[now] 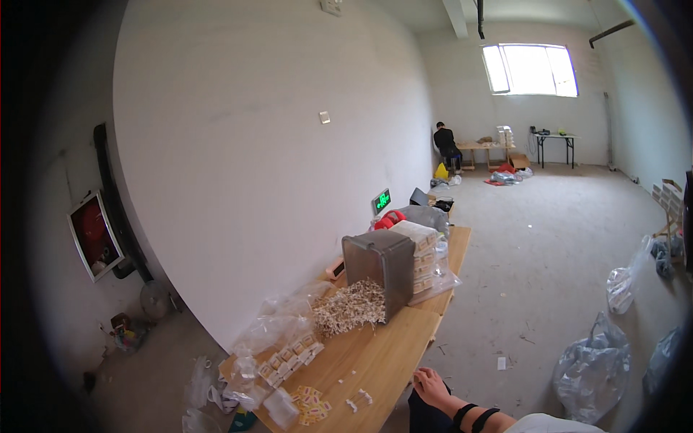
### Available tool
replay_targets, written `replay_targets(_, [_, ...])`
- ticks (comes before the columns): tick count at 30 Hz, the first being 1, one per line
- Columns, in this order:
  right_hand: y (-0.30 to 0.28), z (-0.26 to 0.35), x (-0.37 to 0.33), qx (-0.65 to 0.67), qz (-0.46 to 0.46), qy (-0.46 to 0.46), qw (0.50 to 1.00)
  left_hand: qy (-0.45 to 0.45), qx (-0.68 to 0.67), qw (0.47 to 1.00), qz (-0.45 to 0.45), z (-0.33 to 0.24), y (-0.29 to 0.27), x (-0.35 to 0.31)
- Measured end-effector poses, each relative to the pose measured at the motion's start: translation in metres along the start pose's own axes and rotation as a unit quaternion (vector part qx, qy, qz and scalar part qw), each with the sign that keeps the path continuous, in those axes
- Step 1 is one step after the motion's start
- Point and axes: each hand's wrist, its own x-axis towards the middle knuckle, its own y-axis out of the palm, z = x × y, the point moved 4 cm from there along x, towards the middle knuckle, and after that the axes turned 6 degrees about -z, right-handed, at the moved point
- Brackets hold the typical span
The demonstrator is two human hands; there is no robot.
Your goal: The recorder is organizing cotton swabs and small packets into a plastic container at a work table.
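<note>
Small white pieces (365, 396) sit on tabletop (393, 353), near side of tipped grey bin (399, 278); right hand (433, 387) rests nearer than bin too, over dark trouser leg (420, 416). Fingers loosely bent, can't tell if holding anything; left hand out of view. Handling, my guess: light pinch, one at a time, forearm clear of loose pile (354, 307) at bin's mouth.

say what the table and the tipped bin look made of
Table: probably wood or wood-look board with a smooth, low sheen, going by its warm tan colour. Tipped bin: likely grey plastic, slightly shiny; its rounded, moulded-looking rim suggests that.
</note>
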Motion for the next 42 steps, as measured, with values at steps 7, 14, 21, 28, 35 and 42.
replay_targets(7, [-0.005, -0.002, 0.003, 0.003, -0.031, 0.011, 0.999, 0.017, -0.003, 0.999, 0.029, -0.008, 0.006, 0.017])
replay_targets(14, [-0.008, -0.006, -0.001, -0.01, -0.027, 0.016, 0.999, 0.035, -0.007, 0.997, 0.062, -0.013, 0.013, 0.033])
replay_targets(21, [-0.019, -0.005, -0.004, -0.029, 0.004, 0.024, 0.999, 0.019, -0.015, 0.996, 0.088, -0.004, 0.019, 0.023])
replay_targets(28, [-0.048, -0.017, -0.022, -0.022, -0.02, 0.027, 0.999, -0.082, -0.006, 0.994, 0.066, 0.033, -0.011, -0.06])
replay_targets(35, [-0.098, -0.017, -0.035, -0.045, 0.037, 0.046, 0.997, -0.168, 0.013, 0.986, 0.02, 0.052, -0.052, -0.126])
replay_targets(42, [-0.167, -0.041, -0.061, -0.082, -0.014, 0.076, 0.994, -0.203, 0.025, 0.979, -0.002, 0.054, -0.078, -0.156])
